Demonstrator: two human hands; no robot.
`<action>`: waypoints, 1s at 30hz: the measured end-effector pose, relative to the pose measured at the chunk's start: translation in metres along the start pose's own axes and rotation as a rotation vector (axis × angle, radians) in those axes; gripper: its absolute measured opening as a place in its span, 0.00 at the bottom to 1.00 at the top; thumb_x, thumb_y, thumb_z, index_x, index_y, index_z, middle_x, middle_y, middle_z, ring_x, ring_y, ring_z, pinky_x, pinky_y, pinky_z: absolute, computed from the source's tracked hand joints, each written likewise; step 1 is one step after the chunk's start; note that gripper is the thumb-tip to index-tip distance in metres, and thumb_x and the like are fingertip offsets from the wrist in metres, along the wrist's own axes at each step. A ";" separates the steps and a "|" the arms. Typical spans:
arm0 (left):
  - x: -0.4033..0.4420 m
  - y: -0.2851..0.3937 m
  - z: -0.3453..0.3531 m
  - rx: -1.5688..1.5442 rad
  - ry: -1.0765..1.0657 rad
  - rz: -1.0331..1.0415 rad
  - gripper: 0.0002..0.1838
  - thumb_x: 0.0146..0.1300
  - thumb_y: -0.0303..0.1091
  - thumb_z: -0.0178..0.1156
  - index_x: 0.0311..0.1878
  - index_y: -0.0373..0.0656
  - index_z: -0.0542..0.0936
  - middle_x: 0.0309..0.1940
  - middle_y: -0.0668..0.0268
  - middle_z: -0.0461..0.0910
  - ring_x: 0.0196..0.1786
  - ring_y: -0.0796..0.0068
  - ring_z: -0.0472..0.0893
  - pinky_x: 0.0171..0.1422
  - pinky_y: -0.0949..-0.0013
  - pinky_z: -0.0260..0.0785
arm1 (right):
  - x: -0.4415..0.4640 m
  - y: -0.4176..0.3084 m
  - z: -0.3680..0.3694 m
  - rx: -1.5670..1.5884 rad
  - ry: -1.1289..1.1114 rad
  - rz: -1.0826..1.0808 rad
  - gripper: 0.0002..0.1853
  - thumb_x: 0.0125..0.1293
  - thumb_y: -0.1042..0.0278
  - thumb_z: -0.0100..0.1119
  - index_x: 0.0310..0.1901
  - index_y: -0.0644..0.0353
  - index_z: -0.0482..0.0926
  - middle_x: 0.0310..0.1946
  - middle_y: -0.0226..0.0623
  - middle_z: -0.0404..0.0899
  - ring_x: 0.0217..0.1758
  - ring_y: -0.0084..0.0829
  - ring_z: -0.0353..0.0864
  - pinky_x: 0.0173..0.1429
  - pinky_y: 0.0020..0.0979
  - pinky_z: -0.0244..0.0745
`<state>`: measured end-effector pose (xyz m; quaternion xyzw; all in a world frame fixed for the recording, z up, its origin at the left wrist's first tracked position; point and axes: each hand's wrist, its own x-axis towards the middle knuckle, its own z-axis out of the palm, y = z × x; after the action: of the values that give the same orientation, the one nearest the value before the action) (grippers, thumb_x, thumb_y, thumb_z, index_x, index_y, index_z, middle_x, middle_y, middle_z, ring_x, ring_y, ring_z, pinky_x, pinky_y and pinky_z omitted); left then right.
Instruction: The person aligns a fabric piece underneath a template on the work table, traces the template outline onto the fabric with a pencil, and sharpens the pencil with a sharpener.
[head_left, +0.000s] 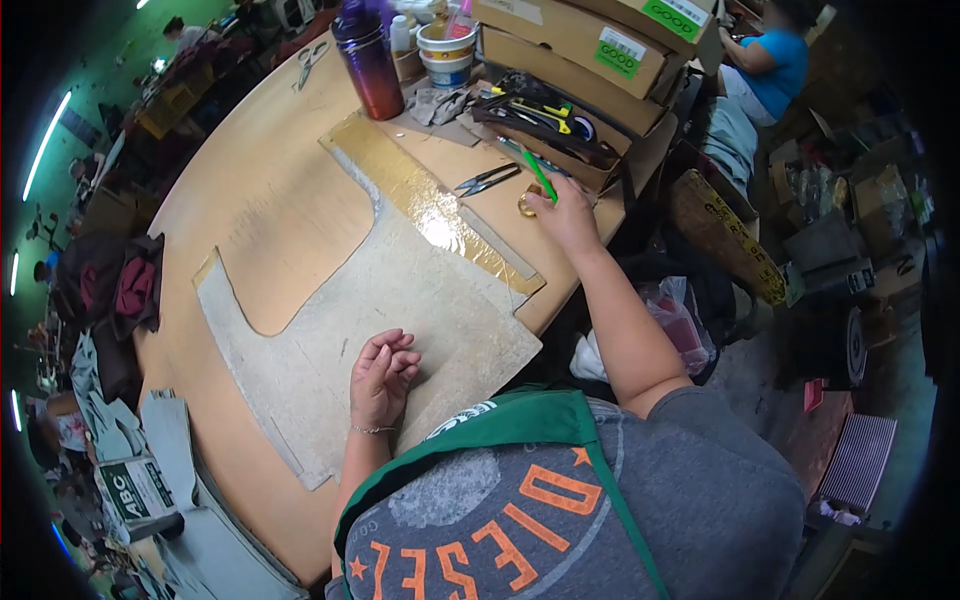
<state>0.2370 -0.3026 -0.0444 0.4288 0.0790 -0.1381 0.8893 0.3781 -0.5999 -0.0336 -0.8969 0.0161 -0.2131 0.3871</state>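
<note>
My right hand (568, 218) is closed round a slim green pen (538, 172), beside the tool box at the table's far right. A brass-coloured ring, perhaps a tape roll (526, 205), sits against its fingers. Thread snips (488, 180) lie just left of that hand. My left hand (385, 372) rests over a large grey pattern piece (450, 320), its fingers loosely bent and apart from the thumb, holding nothing. Shiny yellow tape (430, 215) covers the pattern's upper strip, and a curved cut-out shapes its far left side.
An open cardboard box of cutters and tools (550, 120) stands at the back right, below stacked boxes (570, 40). Behind the pattern are a purple tumbler (370, 70), a white tub (446, 55) and scissors (310, 62). Folded grey cloth (215, 545) hangs at the left edge.
</note>
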 end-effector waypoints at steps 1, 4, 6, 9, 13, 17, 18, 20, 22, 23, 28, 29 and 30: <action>0.000 0.000 0.000 0.000 -0.005 0.000 0.13 0.63 0.30 0.46 0.49 0.35 0.67 0.43 0.58 0.73 0.38 0.73 0.78 0.40 0.75 0.73 | 0.002 -0.002 -0.007 0.026 0.018 0.003 0.11 0.53 0.64 0.57 0.34 0.62 0.74 0.33 0.48 0.72 0.39 0.47 0.73 0.43 0.38 0.69; -0.001 -0.001 0.001 -0.012 0.014 0.000 0.13 0.63 0.30 0.46 0.48 0.35 0.67 0.43 0.58 0.73 0.38 0.73 0.78 0.40 0.75 0.73 | 0.018 -0.003 -0.042 0.050 0.146 0.016 0.10 0.56 0.64 0.55 0.32 0.63 0.72 0.30 0.50 0.73 0.36 0.50 0.73 0.39 0.39 0.68; -0.001 0.000 0.002 -0.017 0.013 0.002 0.12 0.63 0.30 0.46 0.48 0.35 0.67 0.43 0.58 0.74 0.38 0.72 0.78 0.40 0.74 0.73 | 0.036 0.002 -0.072 0.019 0.236 0.011 0.09 0.58 0.64 0.52 0.33 0.63 0.73 0.30 0.50 0.74 0.37 0.49 0.73 0.38 0.40 0.68; 0.000 0.000 0.002 -0.031 0.023 -0.008 0.12 0.63 0.32 0.46 0.48 0.36 0.67 0.41 0.57 0.74 0.37 0.72 0.78 0.39 0.73 0.73 | 0.055 0.008 -0.113 -0.065 0.236 0.000 0.09 0.57 0.65 0.54 0.34 0.62 0.75 0.31 0.51 0.74 0.38 0.49 0.73 0.39 0.40 0.68; 0.000 0.003 0.004 -0.060 0.068 -0.056 0.12 0.63 0.33 0.46 0.47 0.37 0.67 0.41 0.58 0.74 0.37 0.73 0.78 0.38 0.73 0.74 | 0.069 0.012 -0.124 -0.263 0.046 -0.036 0.08 0.55 0.67 0.54 0.34 0.60 0.77 0.29 0.49 0.75 0.36 0.48 0.75 0.40 0.40 0.69; 0.004 0.005 0.004 -0.027 0.049 -0.105 0.12 0.64 0.34 0.46 0.47 0.37 0.67 0.41 0.58 0.74 0.36 0.73 0.77 0.38 0.72 0.75 | 0.084 0.003 -0.101 -0.456 -0.146 0.014 0.07 0.52 0.73 0.52 0.32 0.61 0.78 0.28 0.50 0.76 0.36 0.46 0.77 0.42 0.40 0.72; 0.004 0.006 0.005 -0.026 0.046 -0.113 0.12 0.64 0.34 0.46 0.47 0.37 0.67 0.41 0.58 0.74 0.36 0.73 0.77 0.38 0.72 0.75 | 0.091 0.005 -0.096 -0.552 -0.199 0.046 0.08 0.51 0.75 0.51 0.32 0.63 0.78 0.29 0.51 0.77 0.36 0.45 0.77 0.42 0.39 0.72; 0.004 0.008 0.006 -0.033 0.042 -0.125 0.12 0.64 0.34 0.46 0.47 0.37 0.67 0.41 0.58 0.74 0.36 0.73 0.77 0.38 0.72 0.75 | 0.102 0.014 -0.093 -0.636 -0.259 0.063 0.09 0.50 0.76 0.50 0.32 0.64 0.78 0.30 0.51 0.77 0.36 0.45 0.78 0.43 0.39 0.73; 0.003 0.007 0.005 -0.066 0.033 -0.115 0.13 0.64 0.34 0.45 0.47 0.37 0.67 0.41 0.58 0.74 0.37 0.72 0.77 0.38 0.71 0.75 | 0.108 0.018 -0.088 -0.693 -0.321 0.081 0.09 0.50 0.77 0.50 0.32 0.65 0.78 0.31 0.51 0.77 0.37 0.44 0.78 0.43 0.39 0.73; 0.003 0.006 0.003 -0.084 0.029 -0.108 0.13 0.64 0.34 0.45 0.47 0.37 0.67 0.41 0.57 0.74 0.37 0.72 0.77 0.38 0.71 0.75 | 0.109 0.017 -0.086 -0.708 -0.352 0.095 0.09 0.50 0.77 0.50 0.32 0.65 0.79 0.32 0.50 0.77 0.38 0.44 0.78 0.44 0.39 0.73; 0.003 0.007 0.002 -0.128 0.009 -0.101 0.14 0.64 0.35 0.45 0.47 0.37 0.67 0.41 0.57 0.74 0.38 0.71 0.77 0.39 0.70 0.75 | 0.108 0.011 -0.080 -0.784 -0.435 0.132 0.09 0.51 0.75 0.52 0.33 0.64 0.79 0.36 0.48 0.77 0.41 0.42 0.78 0.45 0.37 0.73; 0.003 0.007 0.002 -0.133 0.007 -0.100 0.14 0.64 0.36 0.45 0.47 0.37 0.67 0.42 0.56 0.74 0.38 0.71 0.77 0.39 0.70 0.75 | 0.109 0.008 -0.080 -0.798 -0.465 0.136 0.09 0.51 0.74 0.52 0.34 0.64 0.79 0.36 0.47 0.77 0.42 0.41 0.77 0.45 0.37 0.73; 0.003 0.007 0.002 -0.137 0.006 -0.100 0.14 0.64 0.36 0.45 0.47 0.36 0.67 0.42 0.56 0.74 0.38 0.71 0.77 0.39 0.70 0.75 | 0.109 0.006 -0.080 -0.810 -0.497 0.141 0.09 0.51 0.73 0.53 0.35 0.63 0.79 0.37 0.47 0.77 0.42 0.41 0.77 0.45 0.36 0.73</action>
<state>0.2420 -0.3005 -0.0387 0.3629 0.1124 -0.1751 0.9083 0.4464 -0.6801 0.0511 -0.9961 0.0658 0.0580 0.0121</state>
